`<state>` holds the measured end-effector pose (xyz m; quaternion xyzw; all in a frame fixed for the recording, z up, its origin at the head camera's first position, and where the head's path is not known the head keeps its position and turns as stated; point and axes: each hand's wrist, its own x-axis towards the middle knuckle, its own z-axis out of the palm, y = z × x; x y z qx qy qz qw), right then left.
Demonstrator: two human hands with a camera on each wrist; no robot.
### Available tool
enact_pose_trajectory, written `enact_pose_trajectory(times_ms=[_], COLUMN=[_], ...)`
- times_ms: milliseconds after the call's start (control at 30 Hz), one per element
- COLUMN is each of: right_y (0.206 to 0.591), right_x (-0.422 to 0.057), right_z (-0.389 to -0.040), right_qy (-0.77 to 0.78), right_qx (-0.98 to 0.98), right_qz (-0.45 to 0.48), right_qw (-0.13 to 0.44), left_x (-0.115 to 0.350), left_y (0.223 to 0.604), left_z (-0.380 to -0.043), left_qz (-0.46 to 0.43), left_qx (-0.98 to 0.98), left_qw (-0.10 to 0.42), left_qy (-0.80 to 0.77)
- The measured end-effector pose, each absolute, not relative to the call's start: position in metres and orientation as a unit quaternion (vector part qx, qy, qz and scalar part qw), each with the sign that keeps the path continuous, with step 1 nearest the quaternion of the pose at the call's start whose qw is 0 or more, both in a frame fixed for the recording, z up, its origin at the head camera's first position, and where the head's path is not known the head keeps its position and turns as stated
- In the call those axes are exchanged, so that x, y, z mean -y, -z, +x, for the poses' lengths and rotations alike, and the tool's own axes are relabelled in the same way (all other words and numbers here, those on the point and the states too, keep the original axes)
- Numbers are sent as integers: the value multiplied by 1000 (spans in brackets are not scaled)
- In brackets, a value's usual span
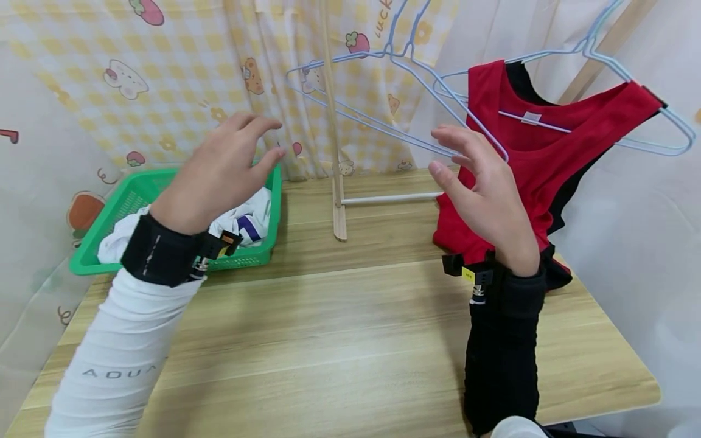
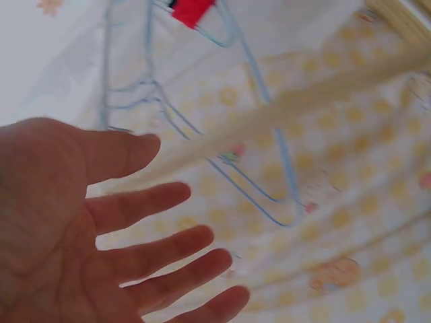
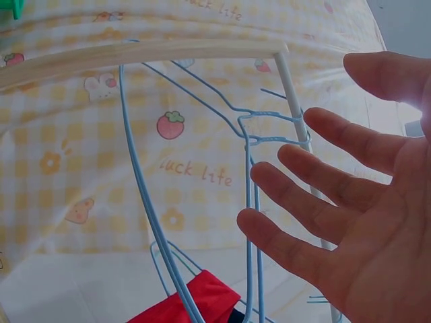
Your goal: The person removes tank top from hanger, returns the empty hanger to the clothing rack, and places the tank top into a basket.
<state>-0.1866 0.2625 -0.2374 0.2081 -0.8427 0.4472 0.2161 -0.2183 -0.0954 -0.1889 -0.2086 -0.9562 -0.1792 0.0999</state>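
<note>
My left hand [image 1: 221,170] is raised over the right part of a green basket [image 1: 276,210], its fingers loosely spread and nothing in them. White clothes [image 1: 257,213] with a purple patch lie in that basket. My right hand [image 1: 484,182] hovers before a red sleeveless top [image 1: 547,152], also holding nothing. The top hangs by its shoulder straps on a light-blue hanger [image 1: 681,143], with black fabric behind the red. Bare blue wire hangers [image 1: 372,55] hang to its left; in the right wrist view the spread fingers [image 3: 303,249] overlap those hangers [image 3: 249,202].
A wooden stand's post [image 1: 332,121] rises from a foot on the tabletop [image 1: 328,328], with a white rod [image 1: 391,198] running low to the right. A yellow checked curtain [image 1: 186,79] covers the back. The table's right corner [image 1: 652,395] is rounded.
</note>
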Motion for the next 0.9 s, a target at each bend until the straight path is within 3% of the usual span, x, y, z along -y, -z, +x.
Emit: enact_pose_trajectory(times_ms=[233, 400, 900], right_y=[239, 241, 244], right_x=[-257, -254, -239], right_z=[-190, -194, -199], right_qy=[-432, -426, -392], right_qx=[846, 845, 860], right_qz=[229, 249, 264], right_qw=[213, 208, 190], left_x=[75, 66, 33], left_y=[198, 213, 259], left_z=[-195, -187, -181], left_qz=[-212, -203, -166], left_qx=[918, 890, 896], left_qw=[210, 242, 224], left_qy=[260, 329, 345])
